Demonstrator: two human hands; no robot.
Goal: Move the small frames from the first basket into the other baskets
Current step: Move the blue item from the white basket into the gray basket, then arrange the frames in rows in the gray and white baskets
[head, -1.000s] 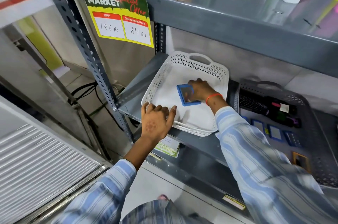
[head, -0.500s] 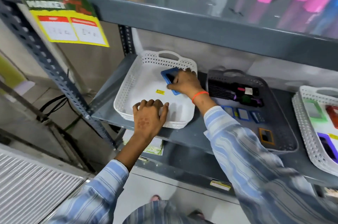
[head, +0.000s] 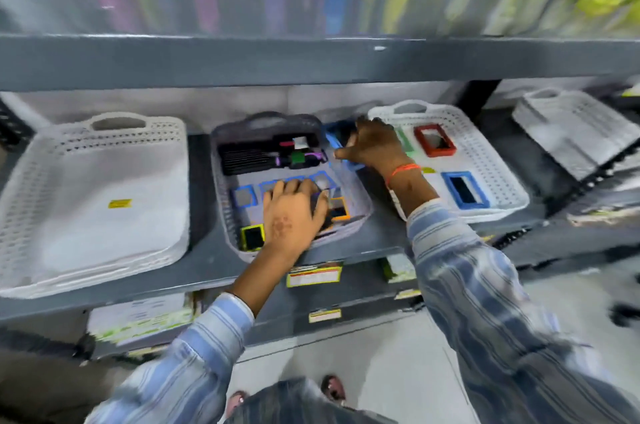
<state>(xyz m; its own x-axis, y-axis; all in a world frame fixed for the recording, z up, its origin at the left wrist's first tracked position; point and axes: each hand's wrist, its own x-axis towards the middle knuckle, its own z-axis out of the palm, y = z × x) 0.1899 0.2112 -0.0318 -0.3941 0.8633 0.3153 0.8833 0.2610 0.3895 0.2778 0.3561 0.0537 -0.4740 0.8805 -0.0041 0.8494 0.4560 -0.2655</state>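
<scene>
Head view, left to right: at the left of the frame the white basket (head: 93, 195) sits empty on the shelf (head: 207, 267). At centre your left hand (head: 294, 212) lies palm down in the grey basket (head: 225, 215), over the row of small frames; the fingers look spread flat, and I cannot tell whether its grip has one yet. A yellow frame (head: 252, 237) lies just below-left of that hand, a blue-edged frame (head: 244, 197) to its left. Pick one frame by its edges, lift it clear of the neighbours, and avoid dragging the others along.

Right of centre your right hand (head: 372, 146) holds a blue frame (head: 334, 139) in a closed grip, above the gap between the grey basket and the right white basket (head: 491, 160), where a red frame (head: 434, 140) and a blue one (head: 464, 189) already lie. Carry it over the rim and lay it flat on a bare patch; the motion blur suggests slowing down first.
</scene>
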